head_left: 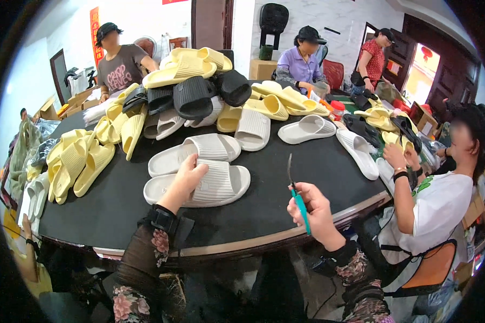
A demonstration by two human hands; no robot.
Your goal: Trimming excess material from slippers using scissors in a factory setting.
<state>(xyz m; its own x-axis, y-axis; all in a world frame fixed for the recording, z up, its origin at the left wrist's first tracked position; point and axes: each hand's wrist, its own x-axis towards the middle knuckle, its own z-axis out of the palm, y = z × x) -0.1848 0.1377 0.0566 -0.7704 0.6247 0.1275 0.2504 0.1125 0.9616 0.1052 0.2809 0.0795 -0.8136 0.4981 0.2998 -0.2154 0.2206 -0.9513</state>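
My left hand (184, 182) is closed at the strap edge of a light grey ribbed slide slipper (226, 184), which lies on the table. Right behind it lies another slipper of the same grey kind (215, 146), almost touching. Its fingers partly cover where the two meet. My right hand (316, 211) is raised over the table's front edge, wrapped round a teal-handled tool (300, 207) with a thin, dark, curved tip pointing up. That tip is apart from any slipper; the tool's exact kind is unclear.
Yellow, black and grey slippers are heaped on the dark table (275, 177), with a yellow slipper (180, 70) on top. Single pale slippers (307, 129) lie to the right. A person in a white shirt (431, 210) sits close on my right; other people are around the far side.
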